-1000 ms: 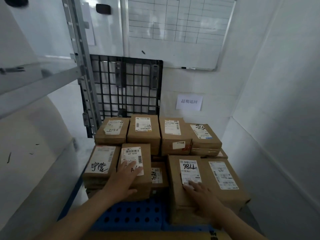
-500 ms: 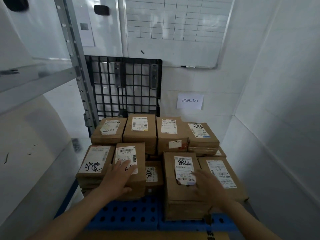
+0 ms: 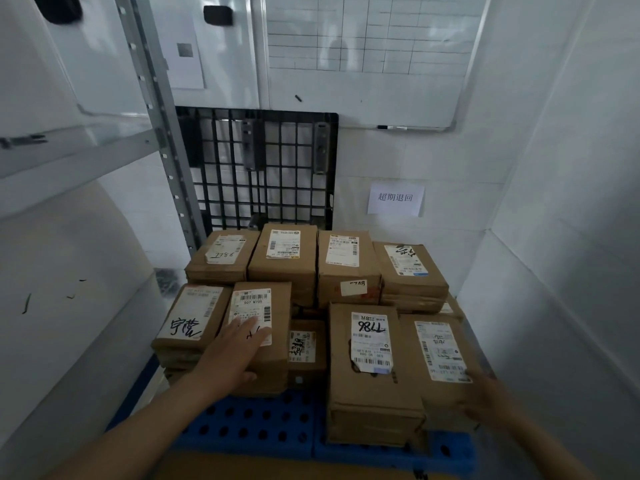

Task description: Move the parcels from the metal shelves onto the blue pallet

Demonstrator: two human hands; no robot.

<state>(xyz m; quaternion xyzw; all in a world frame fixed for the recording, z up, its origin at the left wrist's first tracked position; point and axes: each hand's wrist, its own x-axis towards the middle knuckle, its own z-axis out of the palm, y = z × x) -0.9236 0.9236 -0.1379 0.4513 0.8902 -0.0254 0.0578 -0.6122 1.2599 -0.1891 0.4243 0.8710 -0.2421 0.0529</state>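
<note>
Several brown cardboard parcels with white labels are stacked on the blue pallet (image 3: 249, 427). My left hand (image 3: 235, 355) lies flat, fingers spread, on top of the front parcel labelled 507 N705 (image 3: 273, 344). My right hand (image 3: 488, 400) is blurred at the near right corner of the rightmost front parcel (image 3: 440, 351), beside the parcel marked 9877 (image 3: 367, 372); it looks open and I cannot tell if it touches. The metal shelf (image 3: 79, 157) and its upright post (image 3: 156, 109) stand at the left.
A black plastic pallet (image 3: 263, 168) leans upright against the back wall behind the stack. A whiteboard (image 3: 367, 53) and a paper notice (image 3: 395, 198) hang on that wall. A white wall closes in on the right. A brown cardboard surface shows at the bottom edge.
My right hand has slid off the 9877 parcel's label to the right, onto the corner of the neighbouring parcel. My left hand stays on the 507 N705 parcel.
</note>
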